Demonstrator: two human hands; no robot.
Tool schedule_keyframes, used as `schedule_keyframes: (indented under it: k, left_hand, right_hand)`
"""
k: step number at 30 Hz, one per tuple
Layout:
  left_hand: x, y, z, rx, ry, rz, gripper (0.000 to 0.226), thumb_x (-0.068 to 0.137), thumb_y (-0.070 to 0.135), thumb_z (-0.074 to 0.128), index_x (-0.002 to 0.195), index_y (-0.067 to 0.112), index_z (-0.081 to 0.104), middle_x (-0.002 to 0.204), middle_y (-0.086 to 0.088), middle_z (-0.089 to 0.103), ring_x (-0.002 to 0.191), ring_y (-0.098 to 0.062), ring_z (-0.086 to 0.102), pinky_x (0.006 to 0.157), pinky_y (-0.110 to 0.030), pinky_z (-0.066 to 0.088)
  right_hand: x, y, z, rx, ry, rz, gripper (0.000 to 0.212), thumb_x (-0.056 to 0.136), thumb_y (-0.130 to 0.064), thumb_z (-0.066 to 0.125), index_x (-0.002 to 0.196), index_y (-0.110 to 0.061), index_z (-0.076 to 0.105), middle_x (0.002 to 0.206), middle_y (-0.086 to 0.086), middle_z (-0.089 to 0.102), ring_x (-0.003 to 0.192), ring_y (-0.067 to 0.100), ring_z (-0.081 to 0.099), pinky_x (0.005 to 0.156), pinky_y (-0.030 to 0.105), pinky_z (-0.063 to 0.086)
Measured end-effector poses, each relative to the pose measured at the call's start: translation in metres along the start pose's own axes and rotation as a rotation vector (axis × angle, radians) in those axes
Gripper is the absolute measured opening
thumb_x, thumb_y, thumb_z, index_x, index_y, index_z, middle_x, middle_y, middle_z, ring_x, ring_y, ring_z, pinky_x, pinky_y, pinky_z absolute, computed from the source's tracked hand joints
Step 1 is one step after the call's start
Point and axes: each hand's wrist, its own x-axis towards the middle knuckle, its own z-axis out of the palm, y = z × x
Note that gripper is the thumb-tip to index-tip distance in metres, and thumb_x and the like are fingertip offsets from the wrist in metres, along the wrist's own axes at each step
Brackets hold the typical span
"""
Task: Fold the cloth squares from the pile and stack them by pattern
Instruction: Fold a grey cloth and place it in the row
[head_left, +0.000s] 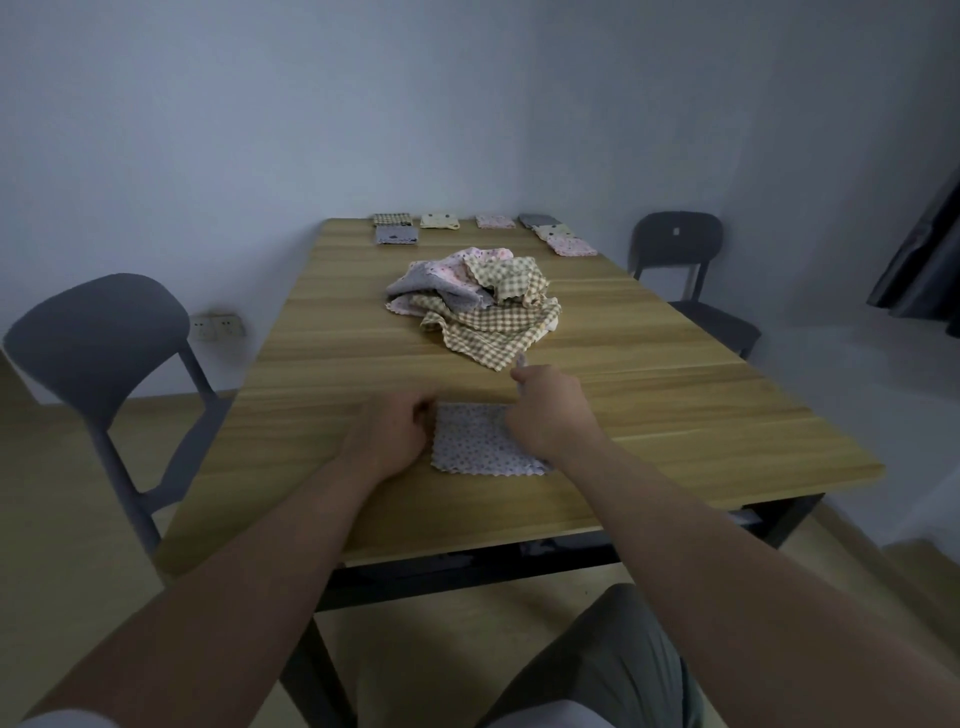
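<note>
Pinching lilac dotted cloth (480, 441), zigzag-edged, folded flat; left hand (387, 434), right hand (548, 410) both curled.

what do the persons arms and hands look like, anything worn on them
The left arm and right arm are bare along all that shows. The left hand and right hand are bare too: no gloves, and no watch, ring or bracelet shows. A white sleeve edge shows at the left arm's upper end; the right arm leaves the frame before any sleeve appears.
</note>
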Motion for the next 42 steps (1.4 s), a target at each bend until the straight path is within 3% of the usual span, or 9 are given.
schedule_keyframes:
  k: [6, 10, 12, 15, 18, 22, 25, 32, 42]
  left_hand:
    - [-0.001, -0.002, -0.005, 0.027, 0.015, 0.003, 0.040, 0.096, 0.011, 0.060, 0.133, 0.023, 0.066, 0.130, 0.003, 0.069, 0.121, -0.019, 0.062, 0.095, -0.018, 0.038]
    - [0.002, -0.006, -0.007, 0.004, 0.010, 0.022, 0.039, 0.095, 0.014, 0.065, 0.133, 0.022, 0.066, 0.133, 0.003, 0.067, 0.122, -0.015, 0.061, 0.088, -0.009, 0.031]
    - [0.003, -0.005, -0.007, 0.013, 0.011, 0.023, 0.039, 0.095, 0.018, 0.065, 0.134, 0.024, 0.066, 0.135, 0.004, 0.066, 0.124, -0.015, 0.060, 0.091, -0.012, 0.033]
    - [0.003, -0.008, -0.006, -0.031, 0.003, 0.004, 0.038, 0.095, 0.018, 0.066, 0.133, 0.023, 0.067, 0.134, 0.003, 0.066, 0.123, -0.017, 0.061, 0.096, -0.018, 0.039]
    - [0.004, -0.010, -0.006, -0.074, -0.001, 0.000, 0.035, 0.096, 0.018, 0.065, 0.129, 0.025, 0.069, 0.129, 0.004, 0.069, 0.120, -0.015, 0.063, 0.099, -0.022, 0.045]
    - [0.004, -0.012, -0.006, -0.117, 0.005, 0.023, 0.035, 0.096, 0.015, 0.062, 0.125, 0.032, 0.071, 0.122, 0.010, 0.072, 0.114, -0.010, 0.065, 0.098, -0.027, 0.050]
    - [0.006, -0.013, -0.005, -0.173, 0.000, 0.003, 0.037, 0.096, 0.011, 0.059, 0.124, 0.031, 0.072, 0.119, 0.009, 0.073, 0.112, -0.010, 0.066, 0.100, -0.033, 0.052]
    - [0.006, -0.014, -0.004, -0.207, 0.024, -0.007, 0.031, 0.103, 0.034, 0.053, 0.130, 0.030, 0.068, 0.131, 0.005, 0.068, 0.121, -0.016, 0.062, 0.102, -0.035, 0.049]
    - [0.004, -0.013, -0.002, -0.171, 0.021, -0.001, 0.056, 0.091, 0.059, 0.058, 0.137, 0.029, 0.061, 0.139, 0.004, 0.063, 0.128, -0.016, 0.058, 0.110, -0.040, 0.044]
  right_hand:
    - [-0.004, -0.033, 0.023, -0.334, -0.122, -0.144, 0.050, 0.094, -0.011, 0.049, 0.144, -0.013, 0.052, 0.153, -0.003, 0.047, 0.126, 0.015, 0.057, 0.099, 0.029, 0.051]
    - [0.006, -0.049, 0.027, -0.473, -0.311, -0.104, 0.077, 0.098, -0.029, 0.054, 0.162, -0.028, 0.011, 0.161, -0.021, 0.026, 0.137, 0.002, 0.046, 0.102, 0.031, 0.053]
    - [0.009, -0.048, 0.036, -0.485, -0.346, -0.102, 0.076, 0.097, -0.033, 0.058, 0.160, -0.030, 0.017, 0.163, -0.017, 0.026, 0.140, 0.005, 0.042, 0.103, 0.027, 0.050]
    - [0.013, -0.045, 0.057, -0.401, -0.212, -0.152, 0.045, 0.094, -0.022, 0.059, 0.138, -0.014, 0.054, 0.150, 0.006, 0.051, 0.124, 0.023, 0.058, 0.073, 0.033, 0.054]
    - [0.016, -0.045, 0.065, -0.490, -0.248, -0.096, 0.053, 0.098, -0.023, 0.055, 0.149, -0.016, 0.044, 0.150, 0.002, 0.051, 0.123, 0.022, 0.060, 0.049, 0.025, 0.035]
    - [0.013, -0.045, 0.067, -0.401, -0.218, -0.089, 0.056, 0.100, -0.019, 0.052, 0.153, -0.016, 0.036, 0.147, 0.011, 0.052, 0.127, 0.029, 0.056, 0.078, 0.035, 0.053]
    - [0.009, -0.040, 0.068, -0.327, -0.179, -0.108, 0.055, 0.098, -0.019, 0.054, 0.150, -0.019, 0.038, 0.141, 0.007, 0.057, 0.121, 0.025, 0.059, 0.073, 0.031, 0.052]
    - [-0.007, -0.038, 0.059, -0.069, -0.169, -0.096, 0.063, 0.099, -0.014, 0.054, 0.156, -0.015, 0.029, 0.147, 0.010, 0.052, 0.133, 0.026, 0.050, 0.102, 0.034, 0.046]
    - [-0.005, -0.030, 0.047, 0.204, 0.018, -0.012, 0.049, 0.100, -0.024, 0.046, 0.148, -0.019, 0.047, 0.144, 0.005, 0.057, 0.130, 0.024, 0.053, 0.098, 0.031, 0.045]
